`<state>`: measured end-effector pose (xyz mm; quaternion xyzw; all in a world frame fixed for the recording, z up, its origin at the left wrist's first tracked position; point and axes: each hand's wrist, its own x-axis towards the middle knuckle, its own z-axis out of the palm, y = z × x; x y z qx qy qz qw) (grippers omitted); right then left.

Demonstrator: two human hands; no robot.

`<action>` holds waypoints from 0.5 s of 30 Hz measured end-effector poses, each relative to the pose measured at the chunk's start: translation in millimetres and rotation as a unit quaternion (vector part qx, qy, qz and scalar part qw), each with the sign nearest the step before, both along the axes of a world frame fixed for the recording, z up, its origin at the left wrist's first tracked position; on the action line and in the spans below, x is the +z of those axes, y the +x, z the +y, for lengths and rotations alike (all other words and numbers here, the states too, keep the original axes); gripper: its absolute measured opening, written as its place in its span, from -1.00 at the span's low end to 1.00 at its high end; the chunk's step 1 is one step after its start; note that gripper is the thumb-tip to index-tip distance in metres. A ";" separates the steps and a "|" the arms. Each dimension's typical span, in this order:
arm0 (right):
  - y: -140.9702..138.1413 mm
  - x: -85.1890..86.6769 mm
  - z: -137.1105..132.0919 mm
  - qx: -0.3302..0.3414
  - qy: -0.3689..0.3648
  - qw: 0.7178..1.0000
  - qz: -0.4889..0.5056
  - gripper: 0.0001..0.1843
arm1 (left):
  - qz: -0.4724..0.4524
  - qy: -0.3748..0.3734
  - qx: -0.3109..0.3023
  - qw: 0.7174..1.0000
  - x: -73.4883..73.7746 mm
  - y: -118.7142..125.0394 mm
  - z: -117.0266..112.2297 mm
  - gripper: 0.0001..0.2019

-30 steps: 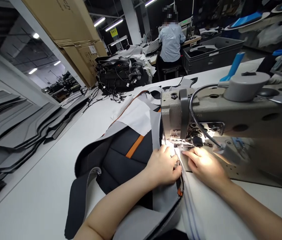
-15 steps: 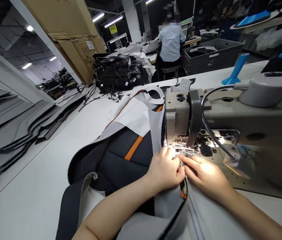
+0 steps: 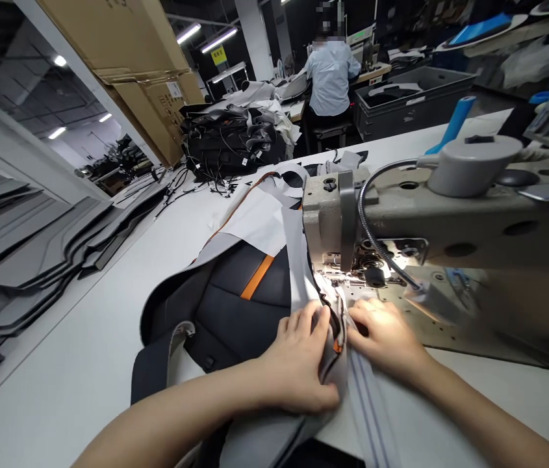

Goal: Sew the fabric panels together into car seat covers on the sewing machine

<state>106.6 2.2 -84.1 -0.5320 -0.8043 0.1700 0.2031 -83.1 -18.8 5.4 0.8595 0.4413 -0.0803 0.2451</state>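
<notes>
A dark sewn fabric piece with an orange stripe and light grey backing lies left of the sewing machine. My left hand rests over its right edge, fingers curled on the seam and thumb lower down, with the cloth between them. On the other side of the seam, my right hand is closed at the upper part of a white strip with blue lines. Its fingertips are partly hidden. Both hands are just in front of the lit needle area, where the seam runs in.
Stacked grey panels lie on the left of the white table. Behind are a heap of dark pieces, cardboard, a grey crate and a seated person. A blue spool holder stands behind the machine.
My left hand has moved back from the needle area, down along the seam, and its fingers have spread. My right hand has drawn slightly back too. The view has shifted, moving the machine left in frame.
</notes>
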 end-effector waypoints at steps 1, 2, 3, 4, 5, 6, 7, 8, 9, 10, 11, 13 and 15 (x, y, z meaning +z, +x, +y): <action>2.6 -0.6 1.6 0.009 -0.002 1.000 0.011 -0.76 | 0.012 -0.009 0.002 1.000 0.5 -0.8 1.3 -0.06; 5.4 -1.3 3.3 0.018 -0.003 1.000 0.021 -0.76 | 0.023 -0.020 0.002 1.000 0.5 -1.6 3.4 -0.09; 8.3 -2.0 5.2 0.028 -0.004 0.999 0.030 -0.76 | 0.033 -0.029 0.002 0.999 0.1 -2.6 5.8 -0.10; 10.9 -2.7 6.9 0.037 -0.002 0.999 0.037 -0.77 | 0.041 -0.031 0.003 0.999 -0.4 -3.9 8.6 -0.10; 13.1 -3.3 8.3 0.045 0.000 0.998 0.044 -0.77 | 0.043 -0.026 0.000 0.999 -0.9 -5.8 11.9 -0.12; 15.0 -3.6 9.3 0.051 0.004 0.997 0.049 -0.77 | 0.038 -0.015 -0.005 0.999 -1.4 -8.4 15.7 -0.15; 16.5 -3.5 9.6 0.054 0.009 0.997 0.053 -0.77 | 0.028 0.000 -0.008 1.000 -1.6 -11.6 20.4 -0.21; 17.8 -2.8 9.2 0.054 0.016 0.997 0.057 -0.77 | 0.021 0.015 -0.006 1.000 -1.3 -15.2 26.1 -0.29; 19.0 -1.5 7.8 0.051 0.023 0.997 0.060 -0.77 | 0.019 0.030 0.003 0.999 -0.5 -18.9 32.8 -0.38; 20.1 0.4 5.6 0.043 0.034 0.996 0.064 -0.78 | 0.023 0.043 0.018 0.999 1.0 -22.3 40.2 -0.48; 20.8 2.7 2.6 0.032 0.050 0.996 0.069 -0.79 | 0.033 0.057 0.037 0.997 3.2 -25.0 47.9 -0.55; 19.9 8.1 -4.1 0.010 0.096 0.992 0.080 -0.80 | 0.049 0.091 0.066 0.992 9.9 -27.2 62.0 -0.62; 13.0 12.5 -8.4 0.016 0.140 0.986 0.085 -0.75 | 0.044 0.120 0.063 0.990 19.0 -24.3 70.6 -0.61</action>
